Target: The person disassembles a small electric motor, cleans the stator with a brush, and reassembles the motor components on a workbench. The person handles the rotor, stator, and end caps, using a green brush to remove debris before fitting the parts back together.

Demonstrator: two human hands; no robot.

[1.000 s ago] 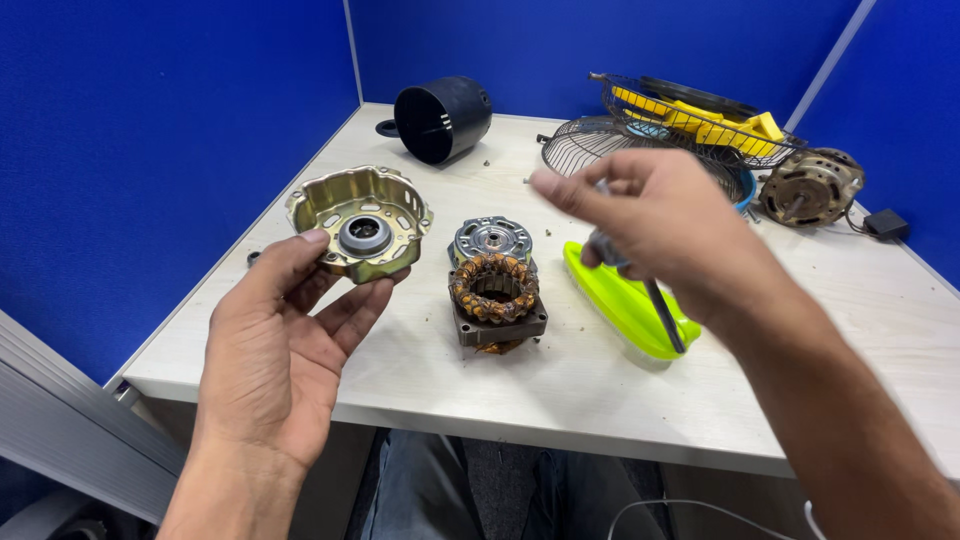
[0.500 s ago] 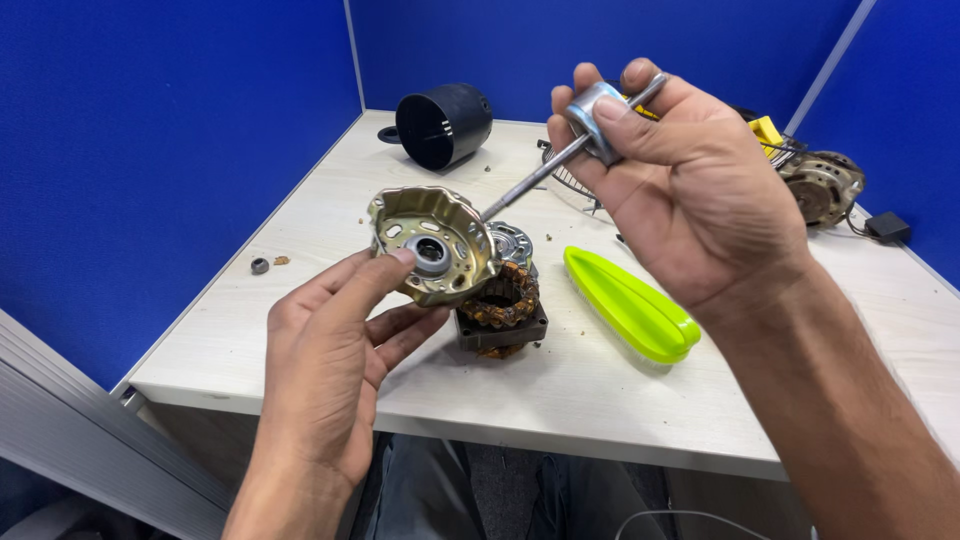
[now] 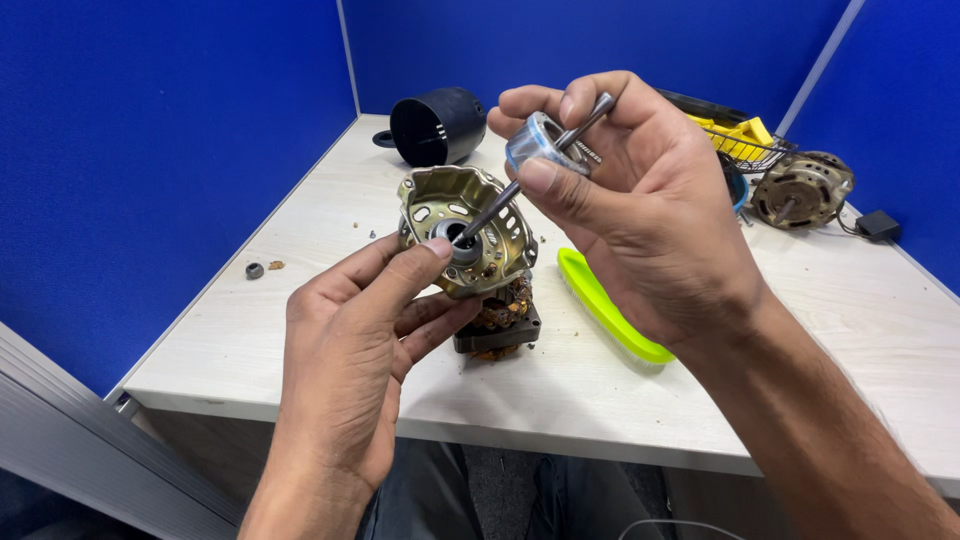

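My left hand (image 3: 365,340) holds a brass-coloured motor end cover (image 3: 455,235) tilted up above the table, thumb near its centre bearing. My right hand (image 3: 640,200) grips a silver rotor with its steel shaft (image 3: 545,145). The shaft's lower end sits in the cover's centre hole. Just below the cover a stator with copper windings (image 3: 497,325) rests on the table, partly hidden by my left hand and the cover.
A lime-green brush (image 3: 610,310) lies on the light wooden table (image 3: 300,330) right of the stator. A black plastic housing (image 3: 435,125) lies at the back, a second motor (image 3: 800,190) and a wire guard with yellow parts (image 3: 745,140) at back right. A small nut (image 3: 255,270) at left.
My left hand picked the end cover up off the table and raised it. My right hand brought the rotor over and its shaft end has gone into the cover's centre hole.
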